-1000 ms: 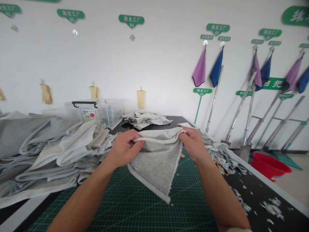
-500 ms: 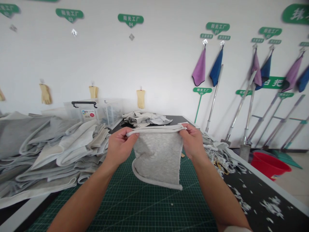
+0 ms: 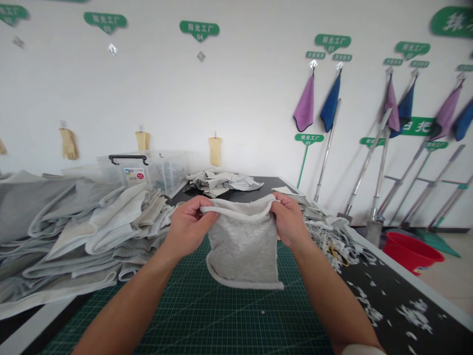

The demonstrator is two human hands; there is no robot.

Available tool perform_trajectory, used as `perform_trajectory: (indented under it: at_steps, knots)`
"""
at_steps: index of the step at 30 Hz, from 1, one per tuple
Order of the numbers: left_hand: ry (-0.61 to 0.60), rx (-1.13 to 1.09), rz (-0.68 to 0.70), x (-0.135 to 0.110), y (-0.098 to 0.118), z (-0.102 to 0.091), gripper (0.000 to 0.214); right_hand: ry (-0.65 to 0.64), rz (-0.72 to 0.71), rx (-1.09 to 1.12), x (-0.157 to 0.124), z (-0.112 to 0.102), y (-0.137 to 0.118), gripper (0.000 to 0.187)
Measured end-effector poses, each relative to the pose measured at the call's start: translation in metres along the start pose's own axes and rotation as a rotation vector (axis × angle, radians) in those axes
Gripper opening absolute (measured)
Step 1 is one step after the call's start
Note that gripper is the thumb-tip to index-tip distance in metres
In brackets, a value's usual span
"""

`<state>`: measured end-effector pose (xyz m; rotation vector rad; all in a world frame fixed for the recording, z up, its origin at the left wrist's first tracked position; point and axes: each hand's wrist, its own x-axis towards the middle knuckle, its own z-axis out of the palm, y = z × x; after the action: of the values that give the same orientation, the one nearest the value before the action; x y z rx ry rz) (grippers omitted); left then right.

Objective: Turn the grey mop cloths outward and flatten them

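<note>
Left hand [image 3: 189,223] and right hand [image 3: 291,219] pinch grey cloth [image 3: 246,251] — pale-rimmed, top sagging, right side seemingly frayed.

Held cloth [image 3: 246,251]: mottled light grey, edging paler. Cutting mat [image 3: 207,318]: dark green, ruled with a fine pale grid. Cloth pile [image 3: 111,217]: assorted greys and off-white. Tabletop [image 3: 391,340]: black, bordered in pale grey. Scraps [image 3: 416,315]: whitish. Storage box [image 3: 157,170]: clear; its handle [image 3: 129,158] is black. Gloves [image 3: 215,152]: pale yellow. Hanging cloths [image 3: 305,106]: purple or blue, some showing dark trim. Signs [image 3: 199,28]: green, lettered in white. Bucket [image 3: 410,251]: red. Wall [image 3: 258,88]: plain white.
</note>
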<state>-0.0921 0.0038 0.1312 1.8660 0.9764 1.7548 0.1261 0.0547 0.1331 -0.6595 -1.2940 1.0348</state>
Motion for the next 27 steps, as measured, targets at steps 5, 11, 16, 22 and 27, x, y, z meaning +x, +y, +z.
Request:
perform_trajectory:
  at_steps: [5, 11, 16, 22, 27]
  knots:
    - [0.075, -0.118, -0.1, 0.002, -0.003, -0.002, 0.013, 0.015, -0.01, 0.09, -0.001, -0.003, -0.003, 0.003]
    - [0.114, -0.148, -0.17, 0.004, -0.005, -0.003, 0.014, 0.022, -0.027, 0.171, -0.002, -0.003, -0.008, 0.006]
    - [0.082, -0.023, -0.126, 0.002, -0.003, -0.005, 0.012, -0.048, -0.031, 0.017, -0.002, -0.003, -0.006, 0.021]
    - [-0.081, 0.048, -0.034, 0.003, 0.005, -0.014, 0.008, -0.299, -0.072, -0.113, -0.005, -0.012, -0.01, 0.025]
    - [-0.014, 0.017, 0.025, -0.004, 0.014, -0.013, 0.016, -0.411, -0.161, -0.132, -0.01, -0.013, -0.014, 0.018]
